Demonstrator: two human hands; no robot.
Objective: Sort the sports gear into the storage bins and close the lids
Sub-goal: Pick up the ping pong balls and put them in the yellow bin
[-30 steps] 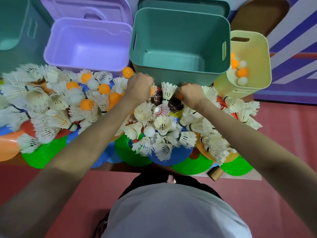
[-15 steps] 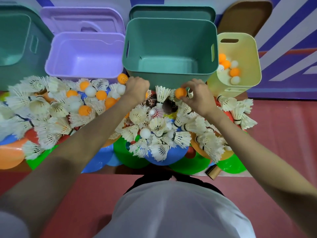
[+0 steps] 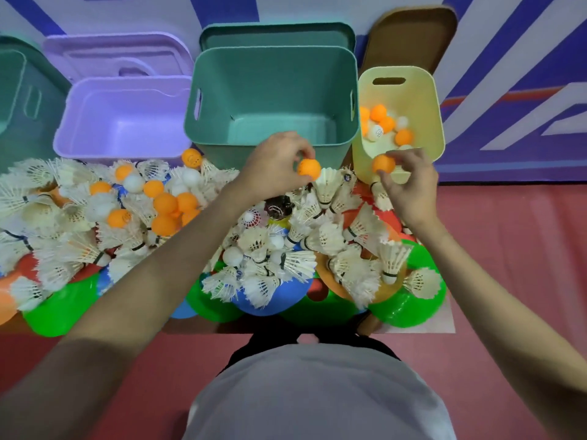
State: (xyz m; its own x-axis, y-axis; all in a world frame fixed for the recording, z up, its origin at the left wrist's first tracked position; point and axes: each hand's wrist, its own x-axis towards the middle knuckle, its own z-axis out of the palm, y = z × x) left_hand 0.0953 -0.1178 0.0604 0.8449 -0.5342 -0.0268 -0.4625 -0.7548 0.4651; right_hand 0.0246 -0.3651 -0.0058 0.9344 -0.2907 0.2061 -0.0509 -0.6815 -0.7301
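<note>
Head view: the left hand has lifted from the pile and now pinches an orange ball. At its three o'clock, the right hand pinches another orange ball, carried to the yellow bin rim.

No legible text (ball print perhaps a logo, blurred)

Red floor meets a wall striped blue and white.
</note>
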